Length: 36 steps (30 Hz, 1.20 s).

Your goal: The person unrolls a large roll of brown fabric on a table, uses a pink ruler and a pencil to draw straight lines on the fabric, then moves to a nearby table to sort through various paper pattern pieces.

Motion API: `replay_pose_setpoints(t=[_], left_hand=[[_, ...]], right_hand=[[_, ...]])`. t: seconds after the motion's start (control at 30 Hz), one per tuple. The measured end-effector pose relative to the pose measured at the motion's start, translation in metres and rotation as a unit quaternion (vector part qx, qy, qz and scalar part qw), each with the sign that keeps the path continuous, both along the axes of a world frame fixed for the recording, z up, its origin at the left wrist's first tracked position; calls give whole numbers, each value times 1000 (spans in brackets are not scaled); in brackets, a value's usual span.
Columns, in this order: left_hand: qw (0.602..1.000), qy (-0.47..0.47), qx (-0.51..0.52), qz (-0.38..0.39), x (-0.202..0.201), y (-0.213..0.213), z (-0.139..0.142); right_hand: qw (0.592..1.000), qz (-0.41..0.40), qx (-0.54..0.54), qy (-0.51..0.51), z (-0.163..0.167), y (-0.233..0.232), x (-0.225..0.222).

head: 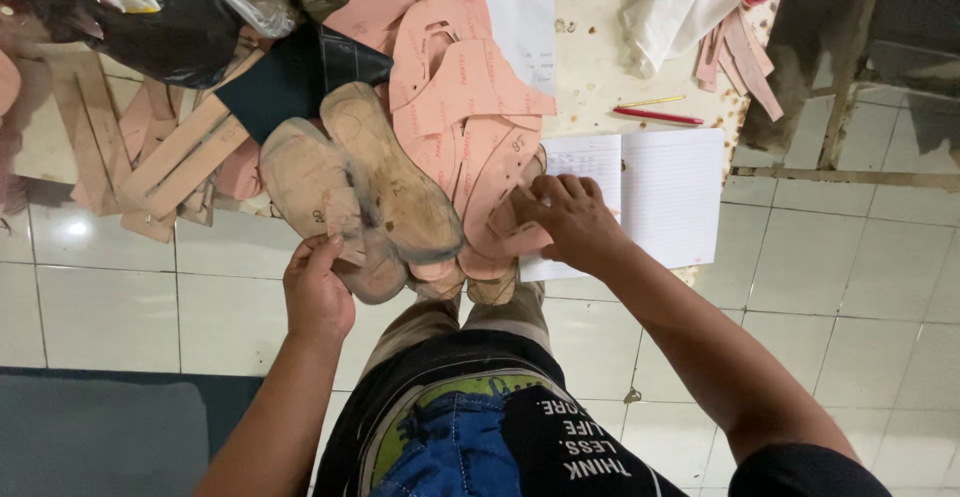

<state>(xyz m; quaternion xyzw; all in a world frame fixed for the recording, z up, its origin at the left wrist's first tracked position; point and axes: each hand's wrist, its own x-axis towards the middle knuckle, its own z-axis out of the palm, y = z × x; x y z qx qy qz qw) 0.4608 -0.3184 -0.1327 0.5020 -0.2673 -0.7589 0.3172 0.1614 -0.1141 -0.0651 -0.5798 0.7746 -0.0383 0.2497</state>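
At the table's near edge, worn sole patterns (360, 192) are pinched steady by the left hand (318, 292) while pink templates (495, 182) are fingered by the half-curled right hand (572, 219).

Tan insole patterns (345, 182), pink card templates (470, 87), white ruled notebook (665, 192), red pencil (658, 115).

Person's body seen from above. Both forearms bare, no watch, rings or bracelets visible on left hand (318, 292) or right hand (572, 222). Black short-sleeved cotton T-shirt (560, 437) with white printed lettering, green-yellow curved graphic, blue patch at chest. Short black sleeve edge at right upper arm. Khaki-brown trousers (450, 317) below shirt hem.
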Motion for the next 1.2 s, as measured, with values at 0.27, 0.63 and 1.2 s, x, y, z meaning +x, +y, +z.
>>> replay_pose_setpoints(t=[0.27, 0.63, 1.2], left_hand=[[1000, -5, 12, -1, -11, -5, -5], [999, -14, 36, 19, -8, -2, -4], [996, -49, 65, -42, -15, 22, 13]], right_hand=[[994, -14, -111, 8, -20, 23, 11], [879, -212, 126, -407, 25, 19, -72], [929, -274, -240, -65, -36, -77, -162]])
